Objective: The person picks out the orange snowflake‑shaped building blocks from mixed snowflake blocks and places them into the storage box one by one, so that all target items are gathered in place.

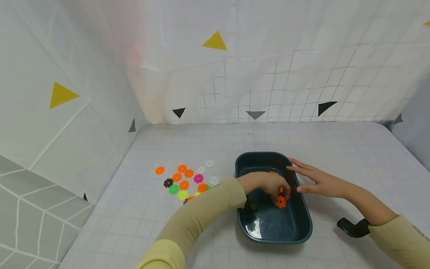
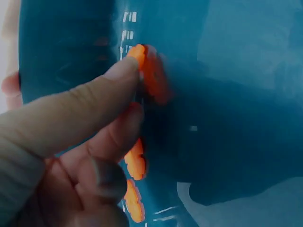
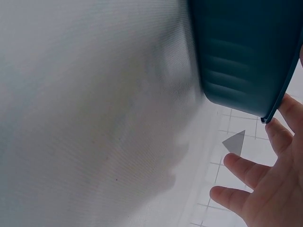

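Observation:
My left hand (image 1: pixel 273 185) reaches inside a dark blue-green plastic bin (image 1: pixel 260 236). Between thumb and finger it pinches an orange flower-shaped disc (image 2: pixel 138 53); a second orange disc, blurred, shows right beside it. More orange notched discs (image 2: pixel 136 161) stand along the bin wall below the fingers in the left wrist view. With fingers spread fairly straight, my right hand (image 1: pixel 320 183) rests its fingertips at the bin's right rim. In the right wrist view, fingers (image 3: pixel 278 135) of that hand touch the rim (image 3: pixel 266 119) from outside.
Left of the bin, loose flower-shaped discs (image 1: pixel 184 185) in orange, white, green, yellow, pink and brown lie scattered on the white gridded tabletop (image 1: pixel 127 224). A black curved object (image 1: pixel 352 227) is by the right wrist. White sheeting (image 1: pixel 188 86) hangs behind the table.

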Motion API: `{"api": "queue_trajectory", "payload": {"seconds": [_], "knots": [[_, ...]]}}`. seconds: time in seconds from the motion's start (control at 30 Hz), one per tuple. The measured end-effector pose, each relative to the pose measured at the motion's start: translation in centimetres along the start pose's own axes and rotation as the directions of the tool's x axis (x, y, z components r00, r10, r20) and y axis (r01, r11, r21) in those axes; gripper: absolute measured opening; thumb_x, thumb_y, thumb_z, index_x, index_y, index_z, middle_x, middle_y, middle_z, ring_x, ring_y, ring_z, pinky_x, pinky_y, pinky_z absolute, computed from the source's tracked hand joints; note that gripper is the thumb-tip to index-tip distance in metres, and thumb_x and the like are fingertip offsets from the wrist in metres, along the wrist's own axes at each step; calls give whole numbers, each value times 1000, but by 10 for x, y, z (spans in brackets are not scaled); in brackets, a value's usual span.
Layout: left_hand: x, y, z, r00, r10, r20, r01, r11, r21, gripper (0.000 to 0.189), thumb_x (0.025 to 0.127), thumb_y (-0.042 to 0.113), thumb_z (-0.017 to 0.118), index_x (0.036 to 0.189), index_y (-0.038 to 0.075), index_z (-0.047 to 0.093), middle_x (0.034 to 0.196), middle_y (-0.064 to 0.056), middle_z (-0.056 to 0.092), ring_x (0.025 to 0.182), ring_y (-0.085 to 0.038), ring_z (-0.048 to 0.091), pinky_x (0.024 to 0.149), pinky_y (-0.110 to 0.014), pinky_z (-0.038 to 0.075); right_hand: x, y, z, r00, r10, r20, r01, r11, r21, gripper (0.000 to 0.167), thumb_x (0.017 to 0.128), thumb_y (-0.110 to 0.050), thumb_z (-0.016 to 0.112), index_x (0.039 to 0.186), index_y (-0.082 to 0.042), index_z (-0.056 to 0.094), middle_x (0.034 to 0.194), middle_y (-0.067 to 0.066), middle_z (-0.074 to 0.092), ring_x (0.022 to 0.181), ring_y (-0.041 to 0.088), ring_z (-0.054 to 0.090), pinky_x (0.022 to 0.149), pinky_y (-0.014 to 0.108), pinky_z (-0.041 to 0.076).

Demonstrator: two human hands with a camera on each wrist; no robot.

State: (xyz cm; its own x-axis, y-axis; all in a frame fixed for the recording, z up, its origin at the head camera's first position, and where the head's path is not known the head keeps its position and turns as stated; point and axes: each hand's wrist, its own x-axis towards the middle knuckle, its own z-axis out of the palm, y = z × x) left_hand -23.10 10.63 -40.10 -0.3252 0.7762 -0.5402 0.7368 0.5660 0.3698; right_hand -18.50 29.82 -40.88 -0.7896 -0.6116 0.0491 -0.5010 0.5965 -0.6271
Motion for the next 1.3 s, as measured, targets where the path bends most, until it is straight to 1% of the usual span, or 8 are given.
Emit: {"api": "queue_trajectory", "payload": {"seconds": [0.17,0.23,0.4,0.5,0.63,0.97,1.17,1.3], "knots": [[1,-1,1,1000,5,-8,-4,997,77,29,78,20,73,105,22,62,105,9,56,90,-5,49,79,-15,41,0,1,0,1000,17,12,-17,1000,-14,61,87,-25,61,140,-7,36,151,16,14,136,5,12,91,71,23],[1,-1,1,1000,8,-11,-7,995,102,28,79,20,72,104,22,63,105,10,56,91,-5,48,82,-15,39,0,1,0,1000,20,16,-20,1000,-17,61,87,-25,61,140,-8,35,151,15,14,137,10,13,91,70,23],[2,-1,1,1000,5,-17,-3,994,113,25,79,20,72,102,21,63,103,10,56,90,-5,48,81,-15,40,0,2,0,1000,9,13,-9,1000,-16,61,87,-24,61,140,-8,36,151,15,14,134,-1,11,91,70,23],[2,-1,1,999,17,-27,-13,992,128,24,80,21,71,102,22,63,102,11,57,89,-4,49,81,-15,40,0,3,0,1000,10,12,-10,1000,-16,61,87,-24,61,140,-8,35,151,15,14,132,-6,10,91,70,23],[2,-1,0,998,32,-51,-25,990,140,25,80,23,71,104,23,63,102,12,58,90,-3,50,81,-14,41,0,3,1,1000,19,10,-18,1000,-14,61,87,-25,61,140,-9,35,151,16,14,133,-4,10,91,71,23],[1,-3,2,994,19,-107,-5,991,131,29,79,31,71,107,27,64,103,15,58,92,0,51,82,-15,40,0,4,1,1000,18,12,-17,1000,-16,61,87,-25,61,140,-10,35,151,16,14,136,6,12,91,70,23],[1,-3,2,993,15,-116,-1,993,118,29,79,31,71,107,28,64,103,15,59,93,0,52,82,-15,40,0,3,1,1000,27,11,-26,1000,-16,61,87,-25,61,140,-11,35,151,15,14,136,8,13,91,71,22],[2,-4,3,994,13,-108,-1,994,108,26,79,29,71,104,28,65,100,15,58,90,0,51,80,-15,41,0,3,1,1000,25,8,-25,1000,-17,61,87,-25,61,140,-10,35,151,16,14,135,2,11,91,71,22]]}}
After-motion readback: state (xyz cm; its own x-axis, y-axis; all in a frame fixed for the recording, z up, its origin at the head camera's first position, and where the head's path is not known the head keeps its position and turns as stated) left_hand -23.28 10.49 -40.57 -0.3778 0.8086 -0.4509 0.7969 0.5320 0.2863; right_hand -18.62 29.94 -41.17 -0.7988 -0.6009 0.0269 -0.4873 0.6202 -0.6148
